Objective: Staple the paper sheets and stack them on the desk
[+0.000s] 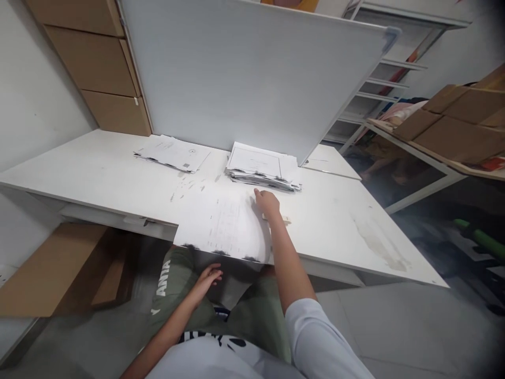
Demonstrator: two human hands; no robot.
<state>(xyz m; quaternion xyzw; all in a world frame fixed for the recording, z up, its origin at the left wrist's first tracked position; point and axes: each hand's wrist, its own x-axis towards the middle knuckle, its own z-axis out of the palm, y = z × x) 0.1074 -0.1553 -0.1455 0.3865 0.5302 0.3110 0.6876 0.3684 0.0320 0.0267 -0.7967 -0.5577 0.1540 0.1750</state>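
Note:
A white sheet of paper [229,223] with faint print lies at the table's front edge, its near side black-smudged and slightly overhanging. My right hand [268,204] is closed at the sheet's far right corner, and the right edge curls upward there. My left hand [209,276] hovers over my lap just below the table edge, fingers apart and holding nothing. Partly hidden by my right wrist is a small beige object [287,220] whose kind I cannot make out. Beyond my right hand sits a thick stack of papers [256,160] with dark-smudged edges.
A thinner paper pile [171,152] lies on the white table [106,163], farther left. A large whiteboard [244,73] stands along the back. Cardboard boxes [94,60] are stacked at the left, and an opened carton [55,268] is below. Boxes [457,123] rest on another table at right.

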